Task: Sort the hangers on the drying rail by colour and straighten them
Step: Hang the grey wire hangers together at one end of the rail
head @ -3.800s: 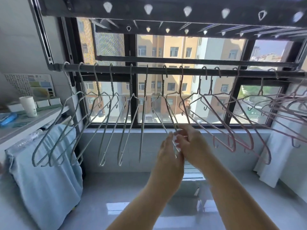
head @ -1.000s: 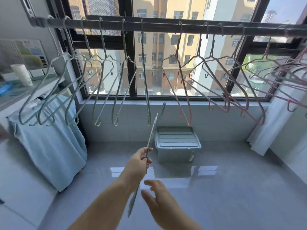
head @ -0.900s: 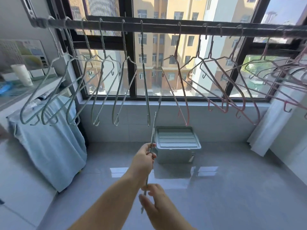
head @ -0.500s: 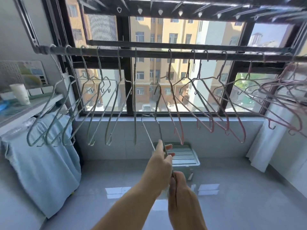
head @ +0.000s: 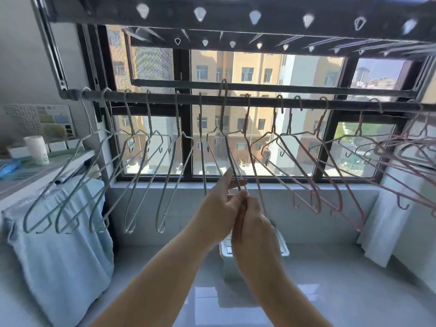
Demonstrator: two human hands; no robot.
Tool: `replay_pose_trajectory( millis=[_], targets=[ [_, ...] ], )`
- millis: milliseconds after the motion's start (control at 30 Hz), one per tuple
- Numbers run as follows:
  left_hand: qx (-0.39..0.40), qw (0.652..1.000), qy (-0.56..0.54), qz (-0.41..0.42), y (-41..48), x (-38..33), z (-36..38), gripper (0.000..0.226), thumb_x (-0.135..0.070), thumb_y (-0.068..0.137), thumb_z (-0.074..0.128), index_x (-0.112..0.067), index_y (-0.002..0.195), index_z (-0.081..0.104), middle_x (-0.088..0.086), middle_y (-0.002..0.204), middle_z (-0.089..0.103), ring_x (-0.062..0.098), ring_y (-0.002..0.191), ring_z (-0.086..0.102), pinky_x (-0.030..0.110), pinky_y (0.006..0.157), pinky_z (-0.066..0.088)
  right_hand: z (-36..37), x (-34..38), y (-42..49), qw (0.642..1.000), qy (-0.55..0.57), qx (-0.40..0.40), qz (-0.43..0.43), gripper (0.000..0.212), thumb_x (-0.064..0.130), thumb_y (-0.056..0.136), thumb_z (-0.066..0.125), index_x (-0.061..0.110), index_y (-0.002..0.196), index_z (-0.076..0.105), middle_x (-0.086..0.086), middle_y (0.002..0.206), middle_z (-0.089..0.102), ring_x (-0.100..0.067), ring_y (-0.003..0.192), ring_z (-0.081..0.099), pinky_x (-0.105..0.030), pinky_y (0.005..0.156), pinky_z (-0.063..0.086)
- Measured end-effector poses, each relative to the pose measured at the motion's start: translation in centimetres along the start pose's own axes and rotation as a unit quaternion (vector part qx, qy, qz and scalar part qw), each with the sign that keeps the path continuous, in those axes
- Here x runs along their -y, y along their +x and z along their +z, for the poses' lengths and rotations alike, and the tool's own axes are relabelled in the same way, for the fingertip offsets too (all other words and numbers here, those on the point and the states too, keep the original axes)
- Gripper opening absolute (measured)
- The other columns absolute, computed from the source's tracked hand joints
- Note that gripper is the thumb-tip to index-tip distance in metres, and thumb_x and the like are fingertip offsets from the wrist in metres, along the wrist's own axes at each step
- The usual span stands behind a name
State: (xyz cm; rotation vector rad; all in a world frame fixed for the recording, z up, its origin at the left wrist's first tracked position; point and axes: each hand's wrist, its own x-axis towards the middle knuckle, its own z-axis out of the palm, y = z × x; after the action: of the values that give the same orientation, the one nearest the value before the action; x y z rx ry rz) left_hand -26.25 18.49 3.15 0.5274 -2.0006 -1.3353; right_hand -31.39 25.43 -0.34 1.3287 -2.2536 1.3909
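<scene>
I see one slot on the rail (head: 259, 100): between the green hangers (head: 141, 166) on the left and the pink hangers (head: 306, 166) on the right, where my left hand (head: 219, 206) and right hand (head: 254, 230) grip the raised hanger (head: 222, 114). The pink ones cross and tangle toward the right. The perforated bar (head: 236, 17) sits close overhead. Below the hanger tips the floor (head: 330, 291) is open, bar the storage box (head: 282, 246).

A dark drying rail (head: 259, 101) is running across the window from 9 o'clock to 3 o'clock. Pale green hangers (head: 149, 114) are hanging in a row along its 9 o'clock half. Pink hangers (head: 274, 121) are crowding its 3 o'clock half, tilting and overlapping. Between them, a green hanger (head: 224, 107) is showing its hook higher than the rail.
</scene>
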Motion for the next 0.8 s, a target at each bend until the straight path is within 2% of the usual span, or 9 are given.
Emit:
replay_pose_trajectory(
  millis=[67, 133, 200, 300, 433, 567, 633, 733, 800],
  targets=[
    [-0.007, 1.000, -0.004, -0.008, 0.8, -0.3, -0.3, 0.051, -0.018, 0.093, 0.046, -0.024, 0.140, 0.027, -0.015, 0.108, 0.055, 0.006, 0.096, 0.054, 0.004, 0.077, 0.040, 0.4, 0.6, 1.1, 1.000, -0.022, 0.009, 0.009, 0.026, 0.017, 0.094, 0.038, 0.010, 0.119, 0.040, -0.008, 0.097, 0.067, -0.027, 0.093, 0.064, -0.023, 0.061, 0.035],
    [-0.016, 1.000, -0.011, -0.023, 1.6, -0.1, -0.4, 0.048, -0.017, 0.094, 0.045, -0.022, 0.139, 0.029, -0.007, 0.120, 0.056, 0.013, 0.107, 0.053, 0.023, 0.095, 0.041, 0.8, 0.9, 1.8, 0.999, -0.047, 0.021, 0.013, 0.026, 0.014, 0.093, 0.039, 0.009, 0.119, 0.038, -0.010, 0.100, 0.067, -0.027, 0.094, 0.064, -0.028, 0.067, 0.040],
    [-0.027, 0.999, -0.017, -0.040, 2.2, 0.4, -0.4, 0.046, -0.015, 0.094, 0.045, -0.020, 0.137, 0.032, -0.002, 0.122, 0.056, 0.018, 0.110, 0.053, 0.034, 0.101, 0.039, 1.2, 0.9, 2.1, 0.998, -0.054, 0.022, 0.023, 0.026, 0.013, 0.093, 0.039, 0.008, 0.118, 0.040, -0.009, 0.102, 0.067, -0.027, 0.096, 0.064, -0.028, 0.066, 0.039],
    [-0.034, 0.997, -0.015, -0.064, 2.6, 1.1, -0.4, 0.046, -0.016, 0.093, 0.046, -0.018, 0.137, 0.033, 0.002, 0.126, 0.054, 0.021, 0.113, 0.051, 0.041, 0.104, 0.037, 1.7, 0.9, 2.2, 0.997, -0.060, 0.033, 0.043, 0.024, 0.011, 0.093, 0.038, 0.007, 0.117, 0.041, -0.011, 0.103, 0.066, -0.026, 0.097, 0.064, -0.024, 0.065, 0.036],
    [-0.027, 0.997, -0.019, -0.070, 2.5, 1.9, -0.5, 0.040, -0.013, 0.093, 0.043, -0.017, 0.133, 0.037, 0.001, 0.121, 0.056, 0.021, 0.110, 0.053, 0.042, 0.103, 0.038, 2.2, 0.9, 1.8, 0.996, -0.039, 0.059, 0.047, 0.029, 0.009, 0.093, 0.038, 0.007, 0.122, 0.038, -0.014, 0.103, 0.067, -0.030, 0.097, 0.064, -0.033, 0.073, 0.047],
    [-0.027, 0.996, -0.028, -0.078, 2.4, 2.3, -0.5, 0.047, -0.014, 0.094, 0.042, -0.018, 0.139, 0.029, 0.005, 0.130, 0.050, 0.023, 0.118, 0.047, 0.042, 0.106, 0.034, 2.2, 0.7, 1.4, 0.994, -0.019, 0.099, 0.048, 0.035, 0.011, 0.093, 0.040, 0.010, 0.127, 0.034, -0.011, 0.113, 0.063, -0.028, 0.105, 0.060, -0.026, 0.071, 0.038],
    [-0.033, 0.997, -0.022, -0.069, 2.3, 2.5, -0.5, 0.048, -0.015, 0.094, 0.043, -0.018, 0.139, 0.028, 0.002, 0.133, 0.047, 0.020, 0.120, 0.045, 0.037, 0.106, 0.033, 1.9, 0.6, 1.0, 0.992, -0.013, 0.120, 0.043, 0.042, 0.015, 0.093, 0.042, 0.013, 0.134, 0.030, -0.007, 0.127, 0.052, -0.026, 0.115, 0.053, -0.026, 0.077, 0.037],
    [-0.026, 0.998, 0.007, -0.055, 1.9, 2.6, -0.3, 0.052, -0.013, 0.092, 0.048, -0.016, 0.139, 0.026, -0.002, 0.130, 0.047, 0.013, 0.111, 0.047, 0.022, 0.087, 0.037, 1.0, 0.0, 0.2, 0.984, -0.063, 0.160, 0.043, 0.058, 0.018, 0.093, 0.046, 0.021, 0.143, 0.017, -0.002, 0.141, 0.032, -0.024, 0.126, 0.043, -0.033, 0.096, 0.038],
    [-0.013, 0.998, 0.024, -0.050, 1.6, 3.0, 0.0, 0.060, -0.010, 0.089, 0.051, -0.016, 0.141, 0.021, 0.003, 0.135, 0.044, 0.015, 0.114, 0.047, 0.020, 0.086, 0.042, -0.1, -0.4, -0.5, 0.986, -0.089, 0.137, 0.023, 0.060, 0.012, 0.091, 0.048, 0.021, 0.143, 0.019, 0.000, 0.142, 0.031, -0.021, 0.122, 0.048, -0.033, 0.097, 0.040]
  ],
)
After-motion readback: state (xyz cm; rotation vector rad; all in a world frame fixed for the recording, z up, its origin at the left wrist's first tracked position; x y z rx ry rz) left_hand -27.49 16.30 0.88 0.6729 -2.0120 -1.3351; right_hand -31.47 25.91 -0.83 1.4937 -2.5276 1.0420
